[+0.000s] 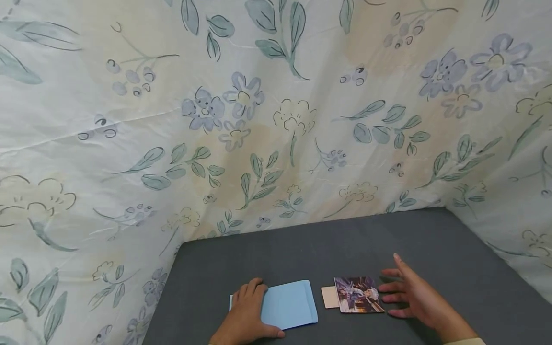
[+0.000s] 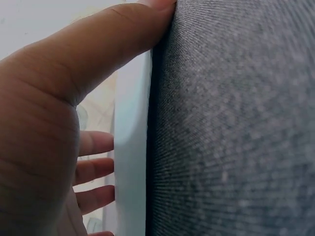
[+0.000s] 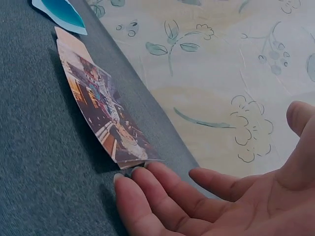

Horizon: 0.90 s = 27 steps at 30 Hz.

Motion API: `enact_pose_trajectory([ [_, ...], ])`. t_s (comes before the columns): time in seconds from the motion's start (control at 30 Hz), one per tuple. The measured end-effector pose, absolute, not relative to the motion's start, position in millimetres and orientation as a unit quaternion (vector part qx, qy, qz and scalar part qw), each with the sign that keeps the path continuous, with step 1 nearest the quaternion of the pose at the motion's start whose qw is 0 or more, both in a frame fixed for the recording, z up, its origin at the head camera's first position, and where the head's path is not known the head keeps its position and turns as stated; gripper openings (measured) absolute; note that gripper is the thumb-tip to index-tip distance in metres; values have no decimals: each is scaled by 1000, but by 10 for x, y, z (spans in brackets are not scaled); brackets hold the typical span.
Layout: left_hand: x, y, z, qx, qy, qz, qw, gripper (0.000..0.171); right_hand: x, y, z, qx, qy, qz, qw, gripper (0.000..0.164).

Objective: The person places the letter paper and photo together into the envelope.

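A light blue paper envelope (image 1: 288, 305) with a folded flap along its right side lies on the dark table. My left hand (image 1: 243, 314) rests over its left part, thumb along the near edge and fingers reaching toward the far edge. In the left wrist view, the fingertips touch the pale blue paper (image 2: 132, 162). To the right lies a colourful picture card (image 1: 359, 294), with a beige piece (image 1: 329, 297) sticking out on its left. My right hand (image 1: 416, 294) is just right of the card, fingers spread; the right wrist view shows its fingertips (image 3: 140, 179) close to the card's end, contact unclear.
The dark grey cloth-covered table (image 1: 267, 249) extends behind and beside the papers. A floral fabric wall (image 1: 258, 143) rises along its far edge and both sides.
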<state>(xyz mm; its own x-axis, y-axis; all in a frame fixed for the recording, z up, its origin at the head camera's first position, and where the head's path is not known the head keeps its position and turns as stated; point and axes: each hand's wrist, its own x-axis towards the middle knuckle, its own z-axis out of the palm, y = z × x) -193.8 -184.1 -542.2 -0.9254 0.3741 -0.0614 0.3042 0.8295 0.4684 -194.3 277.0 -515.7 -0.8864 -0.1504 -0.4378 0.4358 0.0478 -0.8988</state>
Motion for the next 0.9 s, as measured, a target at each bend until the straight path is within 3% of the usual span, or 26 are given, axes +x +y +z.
enact_pose_trajectory([
  [0.4, -1898, -1840, -5423, 199, 952, 228, 53, 114, -1946, 2776, -5212, 67, 659, -712, 235, 105],
  [0.67, -1908, -1802, -5386, 193, 951, 234, 62, 117, -1992, 2776, -5261, 63, 672, -704, 219, 80],
  [0.9, -1927, -1780, -5399, 190, 951, 237, 62, 115, -2031, 2758, -5336, 46, 674, -706, 212, 77],
])
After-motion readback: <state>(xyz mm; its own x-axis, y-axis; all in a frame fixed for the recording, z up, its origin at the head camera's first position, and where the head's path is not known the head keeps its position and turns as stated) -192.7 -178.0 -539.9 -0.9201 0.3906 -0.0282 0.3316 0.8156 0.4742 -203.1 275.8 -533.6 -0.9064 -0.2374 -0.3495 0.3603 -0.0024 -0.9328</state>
